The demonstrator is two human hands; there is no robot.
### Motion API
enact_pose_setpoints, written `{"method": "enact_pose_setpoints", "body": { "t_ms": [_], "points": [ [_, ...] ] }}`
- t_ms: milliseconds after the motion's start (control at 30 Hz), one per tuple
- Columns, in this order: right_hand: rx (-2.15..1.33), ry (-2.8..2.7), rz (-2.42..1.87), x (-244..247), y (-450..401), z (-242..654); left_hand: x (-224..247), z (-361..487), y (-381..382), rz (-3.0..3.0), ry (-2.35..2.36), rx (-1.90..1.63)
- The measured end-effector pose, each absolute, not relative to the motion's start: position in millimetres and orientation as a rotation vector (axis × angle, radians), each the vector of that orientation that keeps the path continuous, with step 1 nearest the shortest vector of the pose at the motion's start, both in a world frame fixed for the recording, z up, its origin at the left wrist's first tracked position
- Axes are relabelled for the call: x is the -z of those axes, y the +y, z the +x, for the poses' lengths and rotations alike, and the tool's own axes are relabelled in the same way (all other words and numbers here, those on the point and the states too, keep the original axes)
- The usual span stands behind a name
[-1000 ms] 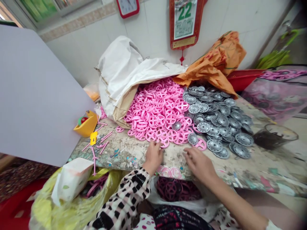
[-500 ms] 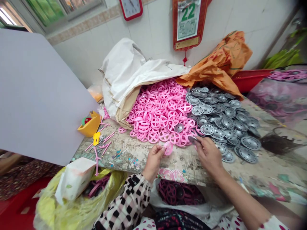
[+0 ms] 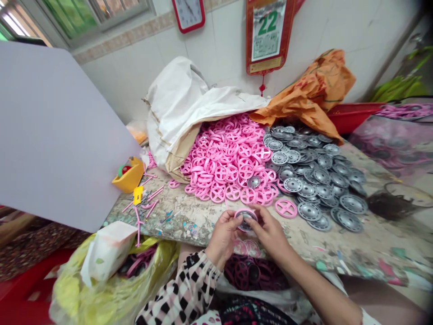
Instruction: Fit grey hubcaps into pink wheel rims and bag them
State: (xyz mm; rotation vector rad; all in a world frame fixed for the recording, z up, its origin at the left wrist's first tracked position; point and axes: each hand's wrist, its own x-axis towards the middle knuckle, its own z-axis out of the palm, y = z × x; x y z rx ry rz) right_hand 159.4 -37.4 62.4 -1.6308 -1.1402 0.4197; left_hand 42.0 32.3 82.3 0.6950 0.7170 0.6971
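Rim [image 3: 244, 211], glossy pink, surrounds a dark grey disc [image 3: 247, 220] with a dull sheen, both tilted over the near edge of the worktop [image 3: 382, 230]. Left hand [image 3: 221, 238] pinches the rim's left side, thumb on the face; right hand [image 3: 272, 235] pinches the right, fingertips at the top edge — can't tell if the disc sits flush. Looks like moulded plastic: should be light, stiff, slightly slippery, thin spokes probably the weak spot. Best grip is opposite points on the outer edge, thumbs flat on the disc.
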Motion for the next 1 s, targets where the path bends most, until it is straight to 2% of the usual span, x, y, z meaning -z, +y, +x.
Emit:
{"method": "enact_pose_setpoints", "body": {
  "t_ms": [67,267,467,600,733,900,1000],
  "points": [
    [-0.532,-1.171,-1.637,-66.6,-37.5,159.6,-82.9,42.9,32.4,0.765,0.752,-0.706],
    [-0.583,-1.095,-1.67,-66.0,-40.3,153.4,-78.3,37.1,38.3,0.917,0.809,-0.643],
    [-0.706,-1.609,-1.657,-53.8,-67.7,145.2,-74.0,10.3,44.3,1.044,0.736,-0.472],
    [-0.609,-1.943,-1.746,-52.8,-83.5,135.5,-63.1,4.8,44.5,1.035,0.798,-0.559],
    [-0.488,-1.93,-1.819,-55.4,-69.1,144.3,-53.9,7.5,46.3,1.038,0.846,-0.574],
    [0.013,-1.548,-2.098,-58.1,-13.4,183.1,-49.2,7.6,48.4,1.002,0.847,-0.604],
    [0.226,-1.633,-2.186,-59.6,12.2,199.4,-47.2,6.5,49.0,0.984,0.84,-0.619]
  ]
}}
